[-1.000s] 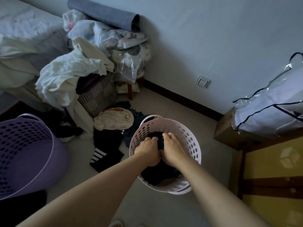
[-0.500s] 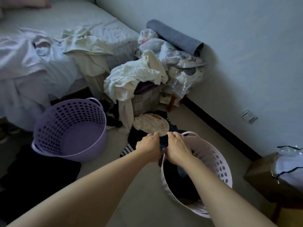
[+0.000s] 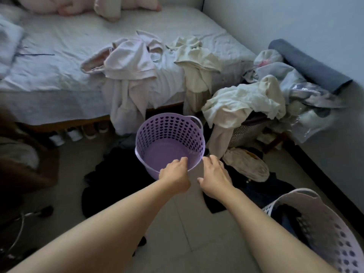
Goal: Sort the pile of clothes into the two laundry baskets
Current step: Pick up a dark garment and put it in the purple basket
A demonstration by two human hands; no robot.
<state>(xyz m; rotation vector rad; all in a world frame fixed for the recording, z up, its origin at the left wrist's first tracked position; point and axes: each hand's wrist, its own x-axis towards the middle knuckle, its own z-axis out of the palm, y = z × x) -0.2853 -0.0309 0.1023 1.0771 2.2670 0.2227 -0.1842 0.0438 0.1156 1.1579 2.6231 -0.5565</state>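
A purple perforated basket (image 3: 169, 133) stands on the floor in the middle, nothing in it. The pale pink basket (image 3: 323, 229) at the lower right holds dark clothes. My left hand (image 3: 175, 174) hovers at the purple basket's near rim, fingers loosely curled and holding nothing. My right hand (image 3: 214, 174) is beside it, fingers spread and relaxed, above dark clothes (image 3: 262, 188) on the floor. A beige garment (image 3: 246, 163) lies right of the purple basket. Light clothes (image 3: 242, 103) are heaped over a woven hamper (image 3: 244, 131). Pale garments (image 3: 130, 64) hang off the bed edge.
The bed (image 3: 59, 75) fills the upper left, with shoes (image 3: 76, 133) under it. A black garment (image 3: 110, 186) lies on the floor left of my arms. Plastic bags (image 3: 307, 107) and a rolled grey mat (image 3: 307, 64) sit against the right wall.
Both hands let go of the dark garment in the pink basket and moved left to the purple basket. My view swung left toward the bed.
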